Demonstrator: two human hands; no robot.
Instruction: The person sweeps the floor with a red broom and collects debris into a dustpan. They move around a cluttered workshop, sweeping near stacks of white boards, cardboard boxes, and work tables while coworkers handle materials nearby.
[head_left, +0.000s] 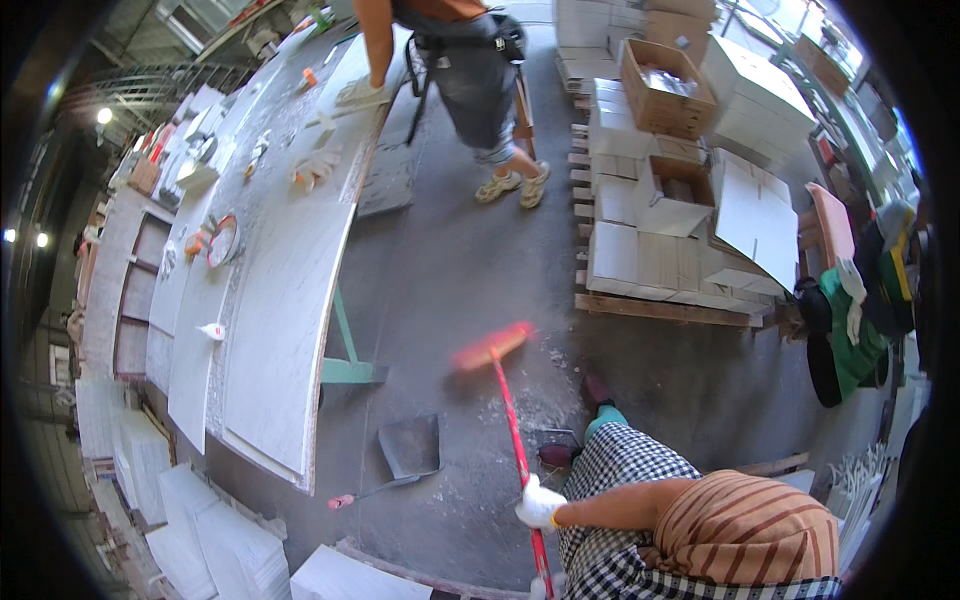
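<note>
A push broom with a red-and-white handle (511,422) slants up and away from me, its red bristle head (495,346) smeared by motion. My right hand (540,502), in a white glove, is closed round the middle of the handle. Lower down, at the picture's bottom edge, my left hand (547,586), also gloved in white, is wrapped round the handle's end and only partly visible. Pale debris (545,395) lies scattered on the grey floor between the broom head and my shoes. Left of the handle, a grey dustpan (411,447) with a long pink-ended handle rests on the floor.
Left stands a long worktable (290,330) with white slabs, gloves, a round tub (223,240) and a small bottle (212,331). A co-worker (470,90) stands at its far end. Pallets of boxes (650,255) line the right. White panels (240,545) are stacked lower left.
</note>
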